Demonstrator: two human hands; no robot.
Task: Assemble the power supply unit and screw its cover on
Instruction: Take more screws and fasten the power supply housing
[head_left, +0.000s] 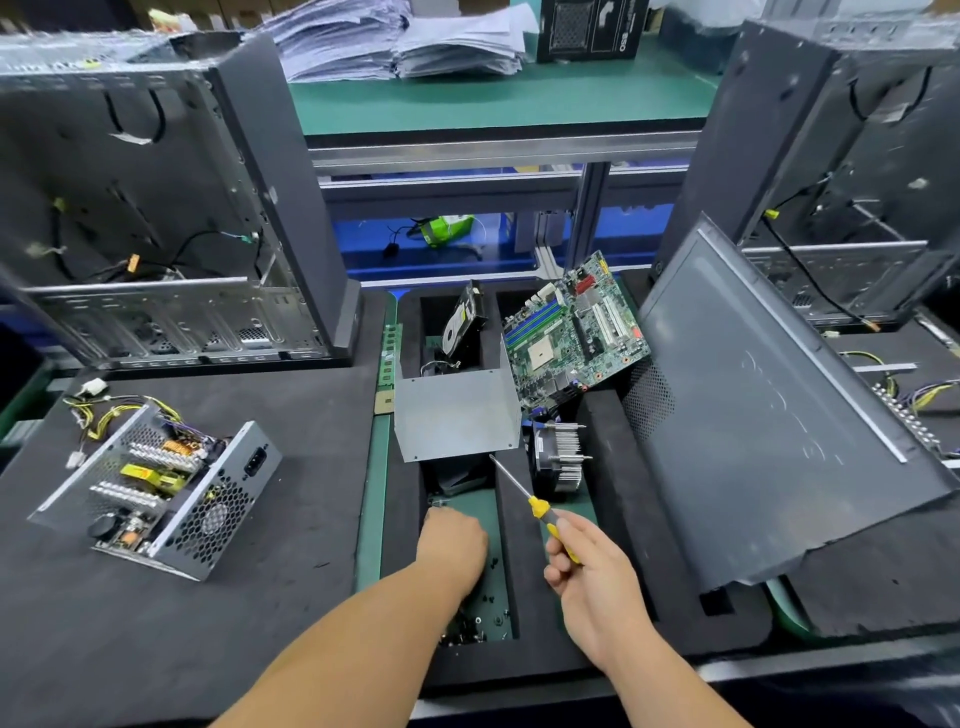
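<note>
Gripping the yellow screwdriver (540, 514), my right hand (592, 582) waits; my left hand (452, 540) curls among loose screws (470, 626), contents unclear. Power supply (156, 483) lies open, cover (457, 415) not yet fitted.

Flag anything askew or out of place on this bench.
The motherboard sits tilted, propped across the foam tray edge rather than flat in a slot. The grey side panel leans at a slant over the tray's right side. The power supply unit lies open, its cover apart from it.
</note>
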